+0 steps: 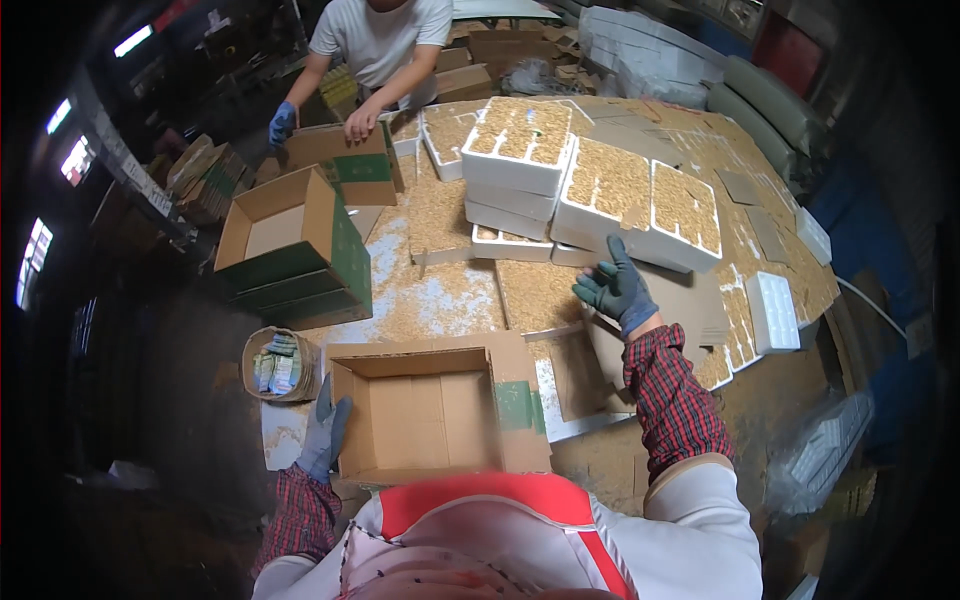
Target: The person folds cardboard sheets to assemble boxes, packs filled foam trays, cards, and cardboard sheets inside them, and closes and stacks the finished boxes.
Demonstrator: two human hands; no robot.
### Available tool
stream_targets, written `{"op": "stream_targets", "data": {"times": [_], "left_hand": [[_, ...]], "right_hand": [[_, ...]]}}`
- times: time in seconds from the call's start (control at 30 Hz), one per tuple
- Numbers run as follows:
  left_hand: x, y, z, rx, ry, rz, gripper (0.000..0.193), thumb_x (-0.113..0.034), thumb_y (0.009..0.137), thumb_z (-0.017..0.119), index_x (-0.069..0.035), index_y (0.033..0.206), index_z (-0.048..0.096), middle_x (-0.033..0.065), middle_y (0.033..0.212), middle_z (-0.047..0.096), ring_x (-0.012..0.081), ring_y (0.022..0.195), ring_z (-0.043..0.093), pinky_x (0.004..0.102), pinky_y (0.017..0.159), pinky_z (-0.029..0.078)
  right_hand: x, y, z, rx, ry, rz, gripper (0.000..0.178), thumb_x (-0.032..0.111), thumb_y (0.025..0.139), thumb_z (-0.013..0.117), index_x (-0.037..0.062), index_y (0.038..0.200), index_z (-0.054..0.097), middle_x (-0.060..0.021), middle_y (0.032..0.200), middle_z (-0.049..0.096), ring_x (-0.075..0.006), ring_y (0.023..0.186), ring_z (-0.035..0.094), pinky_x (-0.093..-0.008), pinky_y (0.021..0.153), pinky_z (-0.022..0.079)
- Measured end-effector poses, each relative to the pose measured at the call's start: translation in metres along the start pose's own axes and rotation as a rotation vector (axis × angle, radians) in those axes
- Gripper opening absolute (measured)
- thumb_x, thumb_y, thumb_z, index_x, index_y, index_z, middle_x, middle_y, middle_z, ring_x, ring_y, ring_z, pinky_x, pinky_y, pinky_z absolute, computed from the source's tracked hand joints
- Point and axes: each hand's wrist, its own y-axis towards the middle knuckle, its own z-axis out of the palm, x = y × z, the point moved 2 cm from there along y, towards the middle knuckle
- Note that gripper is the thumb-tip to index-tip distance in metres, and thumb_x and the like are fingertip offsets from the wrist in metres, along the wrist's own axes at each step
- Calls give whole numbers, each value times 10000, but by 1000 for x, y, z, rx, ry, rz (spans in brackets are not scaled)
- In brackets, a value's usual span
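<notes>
- A dim workshop surrounds a broad work table strewn with tan, crumbly material over a pale surface.
- An open brown cardboard box with a green patch lies close before the person's torso, its bare inside facing up.
- It looks light and fairly stiff, likely to dent or flex at the rim; opposite side walls seem the best holds, as smooth gloves could slip on flat board.
- The left hand in a grey-blue glove is against the box's left wall, fingers pointing forward; whether it grips or merely steadies, I cannot tell.
- The right hand in a dark green-blue glove is spread open and holds nothing, well apart from the box, forward and right of it.
- Beneath that hand lies a flat brown cardboard sheet; just beyond are white foam trays filled with tan granules, contact unclear.
- Left of the box stands a round tan basket of small packets; farther off, stacked green-and-brown cartons and a co-worker in white.
</notes>
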Motion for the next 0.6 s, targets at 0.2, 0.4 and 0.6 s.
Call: {"op": "stream_targets", "data": {"times": [0.2, 0.4, 0.6], "left_hand": [[13, -12, 0, -15, -208, -20, 598, -194, 930, 529, -15, 1424, 244, 104, 1319, 454, 163, 1165, 447, 277, 953, 385], [59, -4, 1, -77, 9, 149, 591, -238, 913, 543, -5, 1396, 293, 185, 1262, 504, 268, 1143, 497, 344, 958, 391], [50, -6, 7, -114, 109, 72, 622, -366, 892, 548, 13, 1348, 361, 254, 1217, 521, 369, 1133, 501, 406, 948, 392]], "right_hand": [[35, 49, 174, -14, 23, 14, 841, 637, 785, 552, 162, 1409, 246, -190, 1388, 243, -488, 1135, 371, -566, 846, 452], [33, 122, 162, -232, 176, -48, 495, 425, 897, 441, 78, 1251, 441, -146, 1242, 509, -313, 1120, 501, -510, 875, 441], [19, 47, 124, -191, 241, -14, 331, 303, 828, 590, 67, 1055, 537, -102, 960, 577, -287, 949, 545, -435, 806, 520]]}}
